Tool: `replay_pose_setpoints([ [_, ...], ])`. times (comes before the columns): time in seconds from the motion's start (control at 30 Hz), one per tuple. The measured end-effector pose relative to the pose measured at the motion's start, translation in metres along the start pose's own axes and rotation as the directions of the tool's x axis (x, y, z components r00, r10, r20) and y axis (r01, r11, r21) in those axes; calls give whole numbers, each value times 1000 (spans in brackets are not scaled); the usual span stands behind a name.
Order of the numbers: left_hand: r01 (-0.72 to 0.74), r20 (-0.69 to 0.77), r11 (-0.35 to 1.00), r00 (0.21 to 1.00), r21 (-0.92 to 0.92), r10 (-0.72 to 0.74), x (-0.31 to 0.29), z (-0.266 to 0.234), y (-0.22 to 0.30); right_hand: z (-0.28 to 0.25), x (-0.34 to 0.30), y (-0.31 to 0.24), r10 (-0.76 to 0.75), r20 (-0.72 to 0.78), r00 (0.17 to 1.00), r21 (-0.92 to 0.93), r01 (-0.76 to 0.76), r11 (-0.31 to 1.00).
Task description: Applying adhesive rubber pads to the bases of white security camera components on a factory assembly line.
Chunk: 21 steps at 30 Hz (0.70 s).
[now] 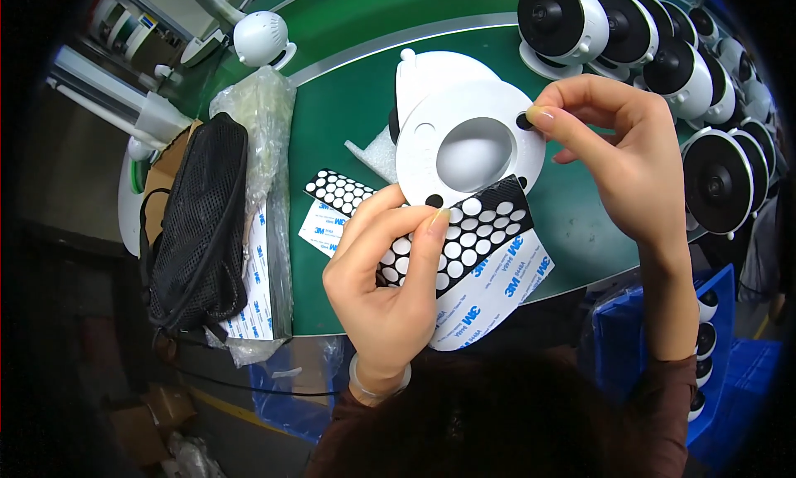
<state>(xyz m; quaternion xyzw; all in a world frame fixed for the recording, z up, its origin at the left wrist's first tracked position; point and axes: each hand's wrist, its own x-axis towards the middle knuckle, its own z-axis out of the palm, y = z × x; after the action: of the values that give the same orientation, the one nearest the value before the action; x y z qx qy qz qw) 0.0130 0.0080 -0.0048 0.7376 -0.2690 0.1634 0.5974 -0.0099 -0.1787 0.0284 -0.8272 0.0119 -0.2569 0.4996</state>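
Note:
A white security camera (439, 70) lies on the green table with its ring-shaped base (419, 161) facing me. Small black round pads sit on the ring, one at its lower edge (434, 201). My right hand (622, 146) has thumb and forefinger closed at another black round pad (523, 121) on the ring's right side. Between thumb and fingers, my left hand (377, 291) pinches a black sheet of round pads (468, 247), rows of white dots with a bare black strip at one end. Its thumb tip is near the lower ring edge. Printed white backing paper (489, 300) hangs below the sheet.
Several finished-looking white cameras with black fronts (555, 18) crowd the right side. A black mesh bag (199, 221) and plastic-wrapped sheets (269, 229) lie left. Another dotted strip (336, 189) and white foam (377, 156) are beside the ring. A blue bin (721, 312) stands lower right.

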Motion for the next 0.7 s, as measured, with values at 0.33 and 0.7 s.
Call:
replay_pose_setpoints([
  [0.33, -84, -18, 989, 996, 122, 86, -3, 0, 1, -5, -4, -2, -14, -78, 997, -113, 5, 994],
  [0.7, 65, 209, 994, 975, 85, -81, -4, -6, 34, -13, -52, -24, -64, 279, 958, -14, 70, 997],
])
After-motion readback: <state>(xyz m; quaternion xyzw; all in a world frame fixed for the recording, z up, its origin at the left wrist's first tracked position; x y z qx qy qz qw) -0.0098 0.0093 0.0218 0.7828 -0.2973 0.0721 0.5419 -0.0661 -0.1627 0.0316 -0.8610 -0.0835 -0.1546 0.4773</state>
